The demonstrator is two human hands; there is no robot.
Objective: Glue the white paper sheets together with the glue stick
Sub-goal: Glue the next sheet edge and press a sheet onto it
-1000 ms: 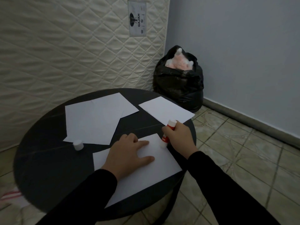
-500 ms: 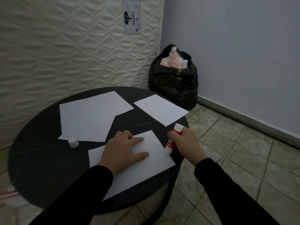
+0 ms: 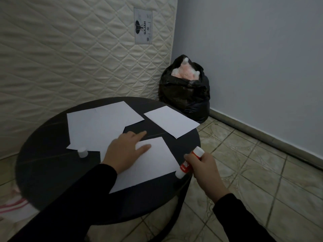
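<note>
Several white paper sheets lie on a round black table [image 3: 52, 172]. The nearest sheet [image 3: 153, 165] is under my left hand [image 3: 124, 152], which lies flat with fingers spread on its left part. My right hand [image 3: 204, 166] grips a red and white glue stick [image 3: 186, 167], tilted, its lower tip touching the sheet's right corner near the table edge. Overlapping sheets [image 3: 97, 124] lie at the back left and a single sheet [image 3: 171, 120] at the back right. The glue stick's white cap [image 3: 82, 152] stands on the table left of my left hand.
A quilted mattress [image 3: 78, 49] leans upright behind the table. A black bag [image 3: 185, 95] with pink stuffing sits in the corner by the blue wall. Tiled floor lies to the right. A striped cloth [image 3: 14, 205] shows at the lower left.
My right hand has drawn the glue stick down the nearest sheet's right edge, from its far corner to its near right corner. My left hand's fingers have spread wider on the sheet.
</note>
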